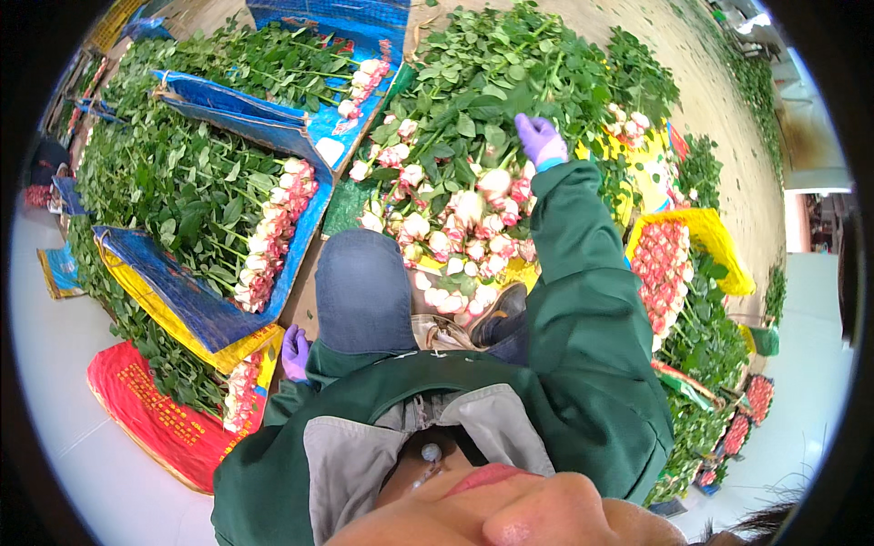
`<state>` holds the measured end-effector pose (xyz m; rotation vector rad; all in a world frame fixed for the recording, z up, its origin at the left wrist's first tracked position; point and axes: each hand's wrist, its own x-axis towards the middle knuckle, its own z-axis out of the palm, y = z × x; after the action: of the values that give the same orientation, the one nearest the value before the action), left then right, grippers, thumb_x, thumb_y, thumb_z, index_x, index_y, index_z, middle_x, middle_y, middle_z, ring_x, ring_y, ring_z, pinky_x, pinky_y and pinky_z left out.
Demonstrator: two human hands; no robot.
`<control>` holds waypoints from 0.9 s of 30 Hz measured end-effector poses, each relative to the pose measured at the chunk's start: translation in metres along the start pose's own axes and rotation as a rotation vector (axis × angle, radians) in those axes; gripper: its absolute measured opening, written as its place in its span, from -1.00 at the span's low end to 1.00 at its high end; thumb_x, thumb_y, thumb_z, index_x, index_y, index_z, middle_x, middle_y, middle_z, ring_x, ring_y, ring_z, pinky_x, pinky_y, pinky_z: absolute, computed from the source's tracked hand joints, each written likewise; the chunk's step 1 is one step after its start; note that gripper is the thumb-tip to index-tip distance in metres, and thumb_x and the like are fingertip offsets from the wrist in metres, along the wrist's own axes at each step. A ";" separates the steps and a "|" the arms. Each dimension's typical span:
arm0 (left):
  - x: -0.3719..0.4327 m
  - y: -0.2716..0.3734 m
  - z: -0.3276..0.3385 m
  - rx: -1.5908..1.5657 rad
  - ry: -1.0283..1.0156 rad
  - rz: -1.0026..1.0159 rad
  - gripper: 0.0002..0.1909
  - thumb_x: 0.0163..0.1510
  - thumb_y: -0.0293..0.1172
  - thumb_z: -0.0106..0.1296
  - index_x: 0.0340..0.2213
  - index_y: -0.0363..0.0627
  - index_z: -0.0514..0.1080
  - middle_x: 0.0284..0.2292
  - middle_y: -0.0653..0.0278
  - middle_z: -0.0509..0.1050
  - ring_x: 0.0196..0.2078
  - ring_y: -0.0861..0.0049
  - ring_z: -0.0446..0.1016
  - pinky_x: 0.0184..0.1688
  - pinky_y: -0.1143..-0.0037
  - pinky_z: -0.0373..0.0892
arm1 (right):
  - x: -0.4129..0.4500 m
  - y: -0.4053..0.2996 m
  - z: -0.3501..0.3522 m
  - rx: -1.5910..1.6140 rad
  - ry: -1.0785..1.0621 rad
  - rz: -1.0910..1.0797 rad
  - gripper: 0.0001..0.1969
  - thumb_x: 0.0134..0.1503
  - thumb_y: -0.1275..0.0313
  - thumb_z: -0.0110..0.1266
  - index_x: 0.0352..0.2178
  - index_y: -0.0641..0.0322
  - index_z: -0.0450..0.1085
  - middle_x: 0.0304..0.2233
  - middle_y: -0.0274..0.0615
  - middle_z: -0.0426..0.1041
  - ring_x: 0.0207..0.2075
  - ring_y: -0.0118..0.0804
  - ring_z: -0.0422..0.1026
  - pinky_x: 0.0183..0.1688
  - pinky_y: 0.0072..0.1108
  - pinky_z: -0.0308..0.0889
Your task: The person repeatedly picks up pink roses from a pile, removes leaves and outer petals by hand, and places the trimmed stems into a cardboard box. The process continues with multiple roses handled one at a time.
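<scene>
My right hand [541, 139], in a purple glove, is over a loose heap of leafy rose stems [491, 75] in front of me. Its fingers are curled beside the leaves; whether they grip a stem is hidden. Pink-and-white rose heads [471, 208] from this heap point towards my knees, and some look blurred. My left hand [295, 353], also gloved in purple, hangs low beside my denim-covered knee [365, 290]. It is close to the corner of a yellow woven sack sheet [256, 341], and I cannot tell if it touches.
On the left, blue sack sheets [232, 112] separate rows of roses [273, 235]; a red printed sack [157, 409] lies below. A yellow-wrapped rose bundle [661, 273] is at right. More rose heads [454, 299] lie by my shoe [502, 310]. Leaf litter borders the floor [741, 164].
</scene>
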<state>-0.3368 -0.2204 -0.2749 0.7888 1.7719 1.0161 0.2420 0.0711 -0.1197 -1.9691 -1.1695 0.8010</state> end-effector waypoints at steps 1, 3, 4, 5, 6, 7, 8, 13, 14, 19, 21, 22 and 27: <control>0.004 0.006 0.001 0.020 -0.017 -0.017 -0.62 0.18 -0.45 -0.09 0.02 -0.28 0.26 -0.30 0.30 0.41 -0.39 0.67 0.36 -0.35 0.65 0.32 | 0.001 -0.001 -0.009 0.135 0.131 -0.020 -0.53 0.07 0.13 0.13 -0.15 0.35 0.38 -0.36 -0.20 0.50 -0.41 -0.45 0.41 -0.29 -0.58 0.33; 0.012 0.021 0.006 0.025 -0.069 -0.022 -0.61 0.19 -0.47 -0.12 0.04 -0.28 0.23 -0.20 0.25 0.41 -0.34 0.64 0.38 -0.29 0.63 0.34 | -0.005 0.008 -0.019 0.409 0.286 -0.061 -0.48 0.00 0.33 0.24 -0.02 0.28 0.29 -0.32 -0.17 0.47 -0.41 -0.40 0.41 -0.40 -0.56 0.33; 0.013 0.030 0.010 0.000 -0.089 0.023 -0.61 0.19 -0.48 -0.13 0.05 -0.28 0.23 -0.18 0.24 0.42 -0.32 0.64 0.38 -0.27 0.62 0.34 | -0.008 0.013 -0.018 0.506 0.244 0.017 -0.42 -0.02 0.38 0.24 0.03 0.24 0.22 -0.28 -0.13 0.46 -0.41 -0.37 0.41 -0.43 -0.53 0.32; 0.015 0.042 0.014 -0.022 -0.110 0.069 -0.61 0.19 -0.48 -0.14 0.05 -0.27 0.22 -0.17 0.23 0.42 -0.31 0.63 0.38 -0.25 0.62 0.34 | -0.014 0.020 -0.014 0.599 0.229 0.109 -0.35 -0.04 0.42 0.25 0.09 0.19 0.16 -0.24 -0.10 0.44 -0.41 -0.34 0.41 -0.46 -0.50 0.32; 0.015 0.055 0.017 -0.047 -0.122 0.104 -0.61 0.19 -0.49 -0.15 0.05 -0.27 0.22 -0.15 0.22 0.42 -0.29 0.63 0.38 -0.23 0.61 0.35 | -0.020 0.026 -0.011 0.689 0.245 0.216 -0.28 -0.06 0.47 0.25 0.14 0.15 0.09 -0.20 -0.06 0.43 -0.40 -0.30 0.41 -0.49 -0.47 0.31; 0.013 0.068 0.023 -0.129 -0.120 0.244 -0.60 0.19 -0.51 -0.16 0.07 -0.27 0.19 -0.11 0.19 0.41 -0.24 0.62 0.38 -0.17 0.59 0.34 | -0.023 0.029 -0.008 0.763 0.247 0.304 -0.08 -0.10 0.58 0.24 0.23 0.05 -0.13 -0.10 0.01 0.37 -0.40 -0.21 0.42 -0.55 -0.44 0.29; 0.010 0.083 0.025 -0.099 -0.113 0.279 -0.61 0.19 -0.54 -0.18 0.06 -0.30 0.20 -0.11 0.20 0.40 -0.21 0.61 0.37 -0.14 0.59 0.33 | -0.026 0.031 -0.005 0.780 0.283 0.415 -0.34 -0.03 0.50 0.20 0.11 0.15 0.12 -0.18 0.00 0.43 -0.41 -0.18 0.44 -0.52 -0.42 0.32; -0.018 0.166 0.028 -0.047 -0.080 0.613 -0.63 0.20 -0.57 -0.22 0.05 -0.33 0.22 -0.04 0.15 0.36 -0.07 0.52 0.37 -0.01 0.55 0.31 | -0.019 0.002 -0.042 1.174 -0.032 0.218 -0.85 0.10 0.32 0.09 -0.40 0.15 0.39 -0.59 -0.29 0.39 -0.60 -0.39 0.34 -0.56 -0.53 0.29; -0.027 0.181 0.032 -0.082 -0.083 0.656 -0.63 0.20 -0.57 -0.22 0.05 -0.33 0.22 -0.03 0.13 0.35 -0.04 0.49 0.37 0.01 0.53 0.31 | -0.017 -0.009 -0.052 1.275 -0.030 0.052 -0.85 0.10 0.30 0.10 -0.38 0.12 0.38 -0.59 -0.30 0.40 -0.64 -0.41 0.33 -0.63 -0.58 0.23; -0.055 0.262 0.075 0.030 -0.142 0.934 -0.64 0.14 -0.65 -0.23 -0.01 -0.37 0.28 -0.13 0.08 0.43 -0.15 0.46 0.44 -0.06 0.50 0.35 | -0.074 -0.043 -0.062 0.761 0.054 0.094 -0.77 0.13 0.24 0.05 -0.26 0.12 0.37 -0.45 -0.33 0.47 -0.60 -0.45 0.41 -0.63 -0.69 0.28; -0.066 0.293 0.100 0.006 -0.205 1.143 -0.64 0.10 -0.68 -0.21 -0.04 -0.37 0.32 -0.15 0.07 0.44 -0.22 0.44 0.46 -0.08 0.50 0.36 | -0.119 -0.054 -0.058 0.742 0.050 0.079 -0.73 0.12 0.23 0.08 -0.20 0.13 0.36 -0.41 -0.36 0.47 -0.57 -0.47 0.43 -0.60 -0.70 0.31; -0.074 0.307 0.110 0.040 -0.235 1.155 -0.64 0.08 -0.66 -0.17 -0.05 -0.37 0.33 -0.17 0.06 0.45 -0.19 0.43 0.47 -0.08 0.49 0.36 | -0.142 -0.059 -0.054 0.924 -0.058 0.097 -0.72 0.11 0.22 0.09 -0.20 0.12 0.36 -0.42 -0.39 0.47 -0.55 -0.52 0.42 -0.60 -0.71 0.31; -0.089 0.366 0.186 0.358 -0.498 1.785 -0.54 -0.16 -0.60 0.08 -0.12 -0.24 0.41 -0.11 0.06 0.45 -0.05 0.07 0.41 0.00 0.29 0.35 | -0.247 -0.066 -0.048 1.403 -0.400 0.003 -0.78 0.19 0.26 -0.01 -0.20 0.11 0.40 -0.39 -0.33 0.49 -0.43 -0.49 0.45 -0.49 -0.67 0.33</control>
<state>-0.1011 -0.0728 0.0406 2.7200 0.4318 1.2547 0.1502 -0.1411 -0.0012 -0.6469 -0.4552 1.4890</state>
